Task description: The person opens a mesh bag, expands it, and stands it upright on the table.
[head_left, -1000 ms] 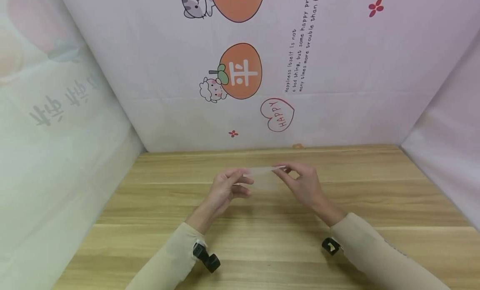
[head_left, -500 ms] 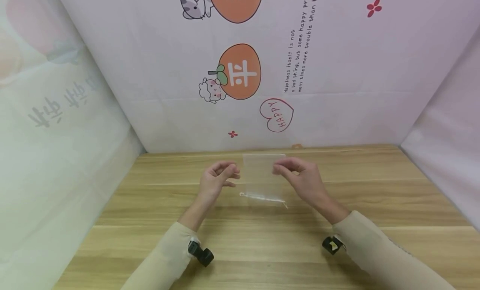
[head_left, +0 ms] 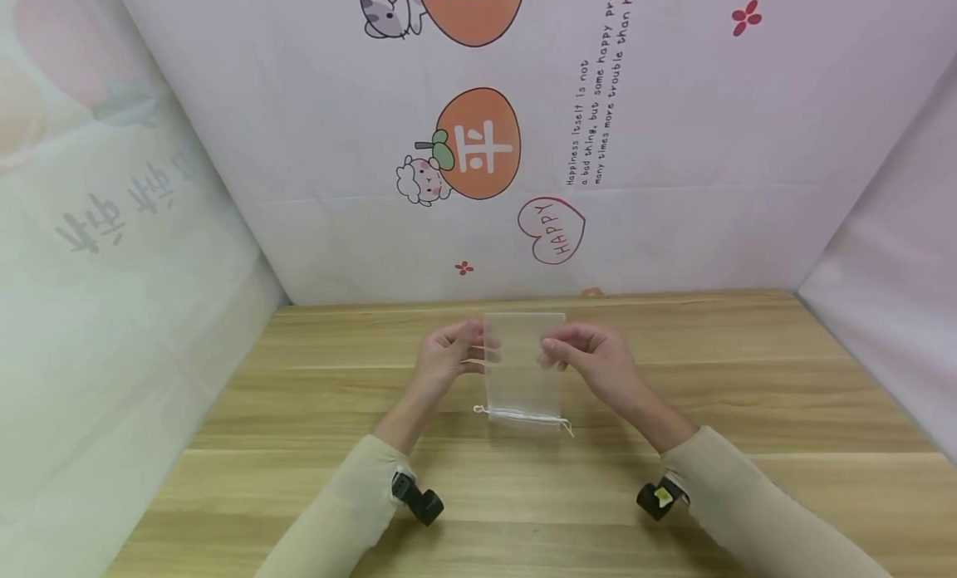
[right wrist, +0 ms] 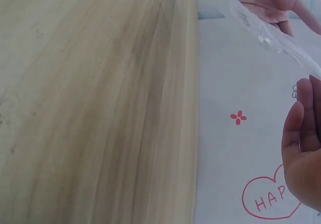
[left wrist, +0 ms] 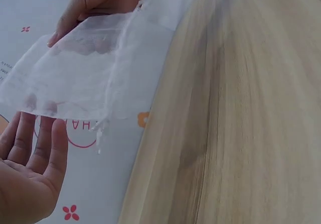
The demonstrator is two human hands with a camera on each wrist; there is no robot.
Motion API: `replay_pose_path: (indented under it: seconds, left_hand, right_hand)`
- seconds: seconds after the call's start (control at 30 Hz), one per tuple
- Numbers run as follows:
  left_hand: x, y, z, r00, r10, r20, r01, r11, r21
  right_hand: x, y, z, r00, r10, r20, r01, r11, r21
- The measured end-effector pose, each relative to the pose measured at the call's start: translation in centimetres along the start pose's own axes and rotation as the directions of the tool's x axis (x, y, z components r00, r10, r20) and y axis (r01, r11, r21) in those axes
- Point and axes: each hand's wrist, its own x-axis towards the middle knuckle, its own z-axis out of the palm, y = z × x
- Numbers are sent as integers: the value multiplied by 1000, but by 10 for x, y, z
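A sheer white drawstring bag (head_left: 525,366) hangs between the two hands above the table, its white cord (head_left: 523,416) running across the lower end. The right hand (head_left: 598,362) pinches the bag's right edge between thumb and fingers. At the left edge is the left hand (head_left: 444,358), with its fingertips showing through the mesh. In the left wrist view, the left hand's fingers (left wrist: 42,143) reach behind the bag (left wrist: 75,78), fairly straight. The right wrist view has the bag (right wrist: 273,38) nearly edge-on, and the right hand (right wrist: 303,148) is cut off by the frame.
Under the hands lies a wood-grain table (head_left: 478,495). A white printed cloth (head_left: 658,237) stands behind it, with another white cloth (head_left: 134,312) along the left side. Small black devices (head_left: 417,497) sit on both wrists.
The bag has gone from nearly edge-on to facing the head camera, cord end down. The left hand left its edge, moved left, then came back to it. The right hand kept its pinch.
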Motion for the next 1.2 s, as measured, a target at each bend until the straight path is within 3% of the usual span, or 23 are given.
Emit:
replay_pose_path:
  seconds: [0.17, 0.67, 0.87, 1.2]
  left_hand:
    - [2, 0, 5, 1000, 13, -3, -13, 1000, 13]
    - [0, 4, 12, 996, 30, -84, -28, 999, 29]
    - [-1, 2, 12, 997, 24, -78, -22, 999, 31]
    - [-2, 0, 15, 995, 48, -90, -44, 998, 41]
  right_hand:
    - [-1, 2, 1, 999, 40, 8, -40, 999, 2]
    - [-1, 4, 1, 999, 34, 2, -34, 999, 13]
    - [1, -1, -1, 998, 47, -37, -48, 999, -24]
    - [3, -2, 4, 993, 4, -119, -2, 1000, 20]
